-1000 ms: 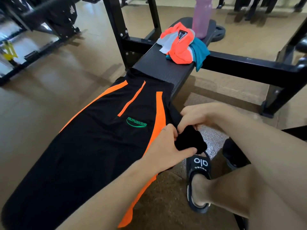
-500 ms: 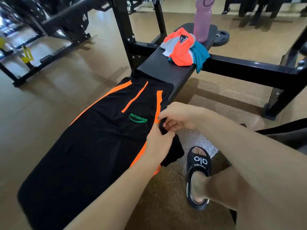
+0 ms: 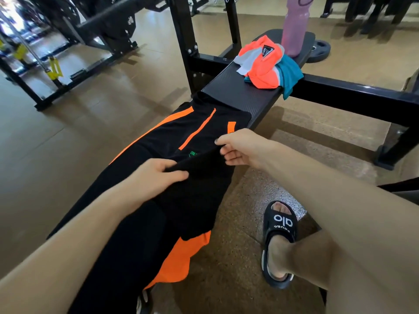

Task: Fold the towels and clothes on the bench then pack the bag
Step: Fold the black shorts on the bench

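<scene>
Even indoor light, floor glare, wide-angle bending, slight blur.

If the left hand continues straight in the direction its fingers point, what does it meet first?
Probably the right hand. The left hand grips a fold of the black shirt with orange stripes, fingers pointing right and slightly away, only dark cloth between them. Depth is uncertain.

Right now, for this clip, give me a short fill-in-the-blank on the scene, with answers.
1. Both hands, left hand and right hand, grip the black and ____ shirt.
2. The pink bottle stands on the ____.
3. The unfolded clothes lie ____ the bottle.

Answers: orange; bench; beside
</scene>
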Available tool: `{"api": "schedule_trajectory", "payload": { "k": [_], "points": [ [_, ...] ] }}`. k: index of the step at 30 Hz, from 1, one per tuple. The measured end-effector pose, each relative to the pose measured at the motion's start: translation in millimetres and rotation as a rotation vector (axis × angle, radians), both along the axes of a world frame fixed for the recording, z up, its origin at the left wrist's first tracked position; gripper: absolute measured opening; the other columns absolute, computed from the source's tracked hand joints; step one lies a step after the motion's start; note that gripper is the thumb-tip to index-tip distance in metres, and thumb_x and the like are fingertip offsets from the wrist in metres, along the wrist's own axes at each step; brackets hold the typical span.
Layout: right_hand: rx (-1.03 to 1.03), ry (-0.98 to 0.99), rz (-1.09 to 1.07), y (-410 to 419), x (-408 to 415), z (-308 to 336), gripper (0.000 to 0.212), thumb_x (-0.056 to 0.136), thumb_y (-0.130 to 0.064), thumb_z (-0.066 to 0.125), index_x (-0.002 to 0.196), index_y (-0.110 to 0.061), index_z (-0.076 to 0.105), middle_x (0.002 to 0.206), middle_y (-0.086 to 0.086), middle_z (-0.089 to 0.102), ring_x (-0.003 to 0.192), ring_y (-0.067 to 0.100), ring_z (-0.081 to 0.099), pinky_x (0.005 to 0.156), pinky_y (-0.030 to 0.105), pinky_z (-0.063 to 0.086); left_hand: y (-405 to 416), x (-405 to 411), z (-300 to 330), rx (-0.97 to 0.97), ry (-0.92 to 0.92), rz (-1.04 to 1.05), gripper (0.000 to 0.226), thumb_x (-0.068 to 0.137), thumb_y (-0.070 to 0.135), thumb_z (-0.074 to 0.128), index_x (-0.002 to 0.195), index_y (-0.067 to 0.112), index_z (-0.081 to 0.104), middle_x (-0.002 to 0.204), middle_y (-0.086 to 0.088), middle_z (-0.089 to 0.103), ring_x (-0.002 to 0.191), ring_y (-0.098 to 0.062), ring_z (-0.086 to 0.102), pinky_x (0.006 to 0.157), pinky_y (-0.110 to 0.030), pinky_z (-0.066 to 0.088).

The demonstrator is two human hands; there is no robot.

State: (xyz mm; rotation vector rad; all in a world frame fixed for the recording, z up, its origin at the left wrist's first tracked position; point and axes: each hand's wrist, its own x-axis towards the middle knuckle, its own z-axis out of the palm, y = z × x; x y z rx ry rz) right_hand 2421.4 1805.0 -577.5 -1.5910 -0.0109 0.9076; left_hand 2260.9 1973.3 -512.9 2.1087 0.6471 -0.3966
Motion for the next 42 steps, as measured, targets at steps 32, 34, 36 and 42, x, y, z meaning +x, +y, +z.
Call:
{"api": "schedule_trajectory", "payload": {
  "k": [32, 34, 36, 42],
  "points": [
    [-0.699, -1.005, 0.638, 116.5, -20.4, 1.7, 0.036, 0.093, -0.013, 0.054, 0.128, -0.014, 0.047, 0.112, 0.008, 0.049, 0.108, 0.03, 0.05, 0.078, 0.036, 0.045, 137.2, 87.0, -49.3, 0.597, -0.163, -0.261, 0.028, 0.101, 0.033, 0.052, 0.126, 0.019, 0.053, 0.099, 0.002, 0.066, 0.092, -0.02, 0.062, 0.084, -0.037, 0.05],
    [-0.684, -1.031, 0.592, 121.7, -10.1, 2.3, 0.032, 0.092, -0.011, 0.053, 0.124, -0.013, 0.049, 0.104, 0.004, 0.045, 0.104, 0.028, 0.051, 0.073, 0.034, 0.04, 150.0, 116.8, -52.6, 0.554, -0.18, -0.229, 0.042, 0.102, 0.032, 0.05, 0.143, 0.021, 0.047, 0.121, -0.002, 0.065, 0.109, -0.023, 0.061, 0.095, -0.037, 0.047],
    [-0.708, -1.098, 0.579, 125.4, 2.3, -1.0, 0.035, 0.092, -0.013, 0.053, 0.127, -0.015, 0.049, 0.11, 0.004, 0.048, 0.105, 0.027, 0.05, 0.074, 0.033, 0.038, 158.3, 145.1, -57.8, 0.527, -0.162, -0.232, 0.049, 0.103, 0.033, 0.047, 0.151, 0.024, 0.039, 0.14, -0.007, 0.057, 0.126, -0.026, 0.054, 0.105, -0.038, 0.042],
    [-0.813, -1.143, 0.595, 127.6, 43.6, -22.4, 0.057, 0.102, -0.036, 0.043, 0.155, -0.022, 0.026, 0.159, 0.011, 0.027, 0.149, 0.033, 0.018, 0.117, 0.048, 0.026, 162.8, 206.6, -76.5, 0.428, -0.066, -0.267, 0.059, 0.103, 0.016, 0.042, 0.159, 0.026, 0.025, 0.161, -0.006, 0.036, 0.144, -0.026, 0.038, 0.113, -0.036, 0.034]
  ]
}}
